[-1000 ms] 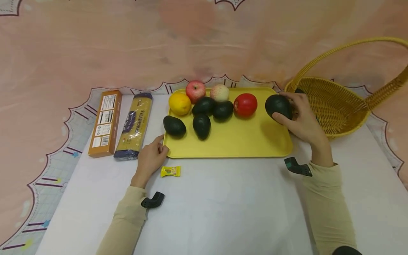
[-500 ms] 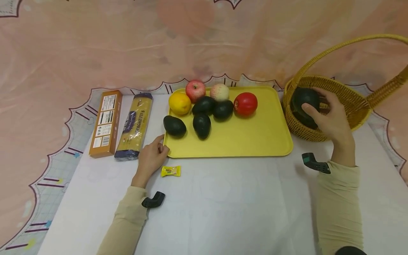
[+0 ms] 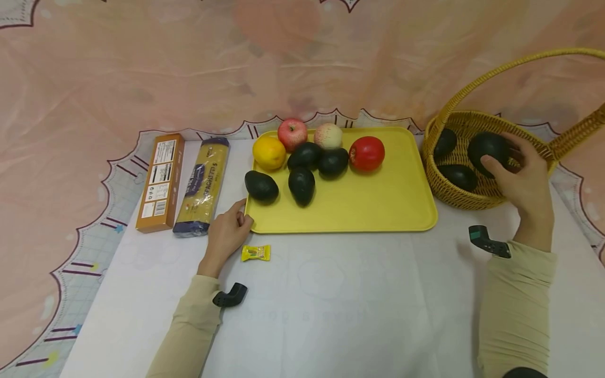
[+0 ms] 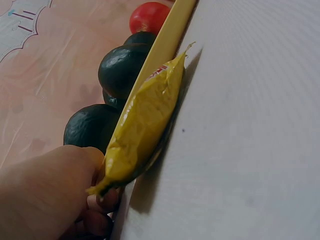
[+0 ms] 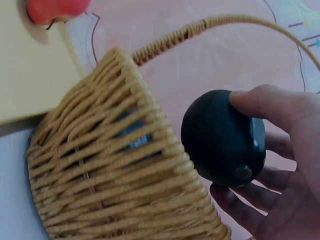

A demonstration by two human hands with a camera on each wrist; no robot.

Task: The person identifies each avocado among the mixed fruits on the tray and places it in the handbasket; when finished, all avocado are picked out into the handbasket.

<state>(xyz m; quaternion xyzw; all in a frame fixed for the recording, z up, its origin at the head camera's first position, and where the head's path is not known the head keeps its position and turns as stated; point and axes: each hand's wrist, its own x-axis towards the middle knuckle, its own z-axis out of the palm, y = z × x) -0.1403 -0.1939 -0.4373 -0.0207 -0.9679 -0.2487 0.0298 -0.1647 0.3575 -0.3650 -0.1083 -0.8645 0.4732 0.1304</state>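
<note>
In the head view my right hand [image 3: 529, 181] grips a dark green avocado [image 3: 486, 151] between thumb and fingers, within the mouth of the wicker basket [image 3: 454, 198]. The right wrist view shows this avocado [image 5: 220, 137] beside the basket's rim. Two more avocados [image 3: 458, 177] lie inside, to the left of the held one. At the front left corner of the yellow tray [image 3: 359, 210], my left hand [image 3: 227, 233] holds the edge with curled fingers, partly hidden in the left wrist view. Several avocados [image 3: 301, 186] lie on the tray's left half.
Also on the tray are a lemon [image 3: 269, 153], a pink apple [image 3: 292, 134], a pale peach-like fruit [image 3: 328, 137] and a red round fruit [image 3: 366, 154]. Left of it lie a spaghetti packet [image 3: 202, 186] and a brown box [image 3: 160, 181]. A yellow wrapped candy [image 3: 256, 253] sits in front.
My right hand has carried the avocado rightward from above the tray's right end, over the basket's left side, to further right within the basket. My left hand stays at the tray corner.
</note>
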